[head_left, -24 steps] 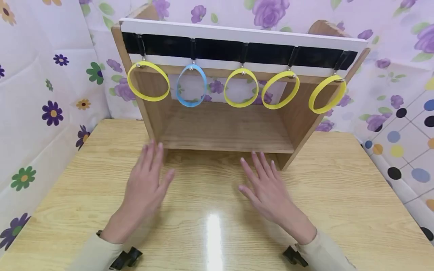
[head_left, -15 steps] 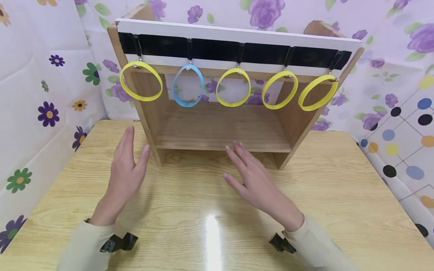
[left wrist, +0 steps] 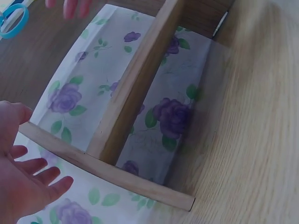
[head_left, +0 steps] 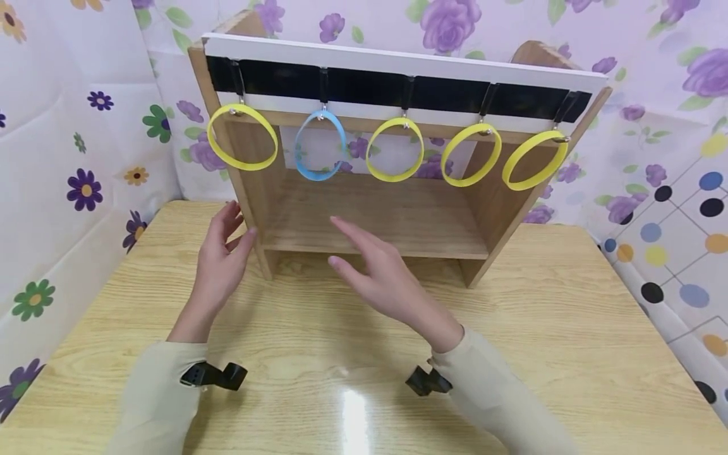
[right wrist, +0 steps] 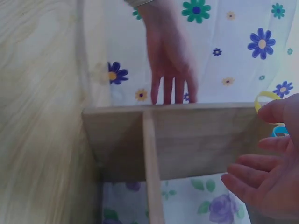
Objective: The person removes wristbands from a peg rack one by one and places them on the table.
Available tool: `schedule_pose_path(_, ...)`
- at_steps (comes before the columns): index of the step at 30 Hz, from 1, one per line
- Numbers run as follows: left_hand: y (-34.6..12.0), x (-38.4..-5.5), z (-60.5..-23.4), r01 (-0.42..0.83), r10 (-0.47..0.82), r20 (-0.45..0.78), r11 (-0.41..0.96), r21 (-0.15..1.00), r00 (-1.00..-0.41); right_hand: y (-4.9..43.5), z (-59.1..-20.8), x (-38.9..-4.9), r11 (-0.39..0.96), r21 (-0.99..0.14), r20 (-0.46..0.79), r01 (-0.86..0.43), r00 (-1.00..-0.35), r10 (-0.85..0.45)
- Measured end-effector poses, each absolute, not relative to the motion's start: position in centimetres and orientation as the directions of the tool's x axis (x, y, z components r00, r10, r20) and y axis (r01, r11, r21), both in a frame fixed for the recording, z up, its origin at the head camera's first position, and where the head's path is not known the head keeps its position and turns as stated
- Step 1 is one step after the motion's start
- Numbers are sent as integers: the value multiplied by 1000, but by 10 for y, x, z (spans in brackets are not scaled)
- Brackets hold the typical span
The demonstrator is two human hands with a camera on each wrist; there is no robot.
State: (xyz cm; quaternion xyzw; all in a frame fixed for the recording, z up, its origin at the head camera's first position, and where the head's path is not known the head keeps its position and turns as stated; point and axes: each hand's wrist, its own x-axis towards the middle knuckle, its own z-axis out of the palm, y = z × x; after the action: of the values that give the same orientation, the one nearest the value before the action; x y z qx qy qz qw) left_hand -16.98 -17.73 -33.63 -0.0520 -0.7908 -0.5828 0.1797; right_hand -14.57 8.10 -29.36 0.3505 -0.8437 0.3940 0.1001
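Note:
A wooden shelf stand stands on the table. From the black strip on its front board hang a blue ring and several yellow rings, each on a small hook. My left hand is at the outside of the stand's left panel, its fingers slightly bent and the thumb near the panel's front edge; whether it touches cannot be told. My right hand hovers in front of the lower shelf, fingers and thumb extended, holding nothing. In the right wrist view the left hand points its fingers at the panel.
Flowered cloth hangs behind the stand, and another patterned cloth covers the left side. A dotted cloth is at the right. Bare light-wood tabletop lies in front of the stand. Each wrist carries a black camera.
My left hand moved left from the stand's front, then up to the left panel's outer side, its fingers bending. The right hand shifted left across the shelf front. The rings hang as before.

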Motion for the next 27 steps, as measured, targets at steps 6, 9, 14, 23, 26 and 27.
schedule_pose_path(6, -175, -178, -341, 312, -149, 358, 265, 912, -922, 59, -273, -151, 398, -668, 386, -628, -750, -537)
schedule_pose_path(9, -174, -180, -343, 305, -167, 356, 265, 915, -920, 49, -264, -153, 377, -680, 386, -628, -745, -545)
schedule_pose_path(14, -174, -180, -345, 295, -221, 353, 255, 921, -909, 32, -253, -159, 314, -730, 388, -607, -746, -541)
schedule_pose_path(23, -172, -181, -345, 318, -261, 378, 243, 916, -888, 15, -235, -171, 242, -828, 340, -506, -797, -499)
schedule_pose_path(26, -170, -184, -345, 328, -249, 383, 234, 915, -890, 11, -231, -175, 215, -851, 341, -479, -815, -468)
schedule_pose_path(27, -169, -184, -345, 329, -243, 383, 232, 915, -891, 9, -230, -176, 203, -859, 343, -470, -822, -454)
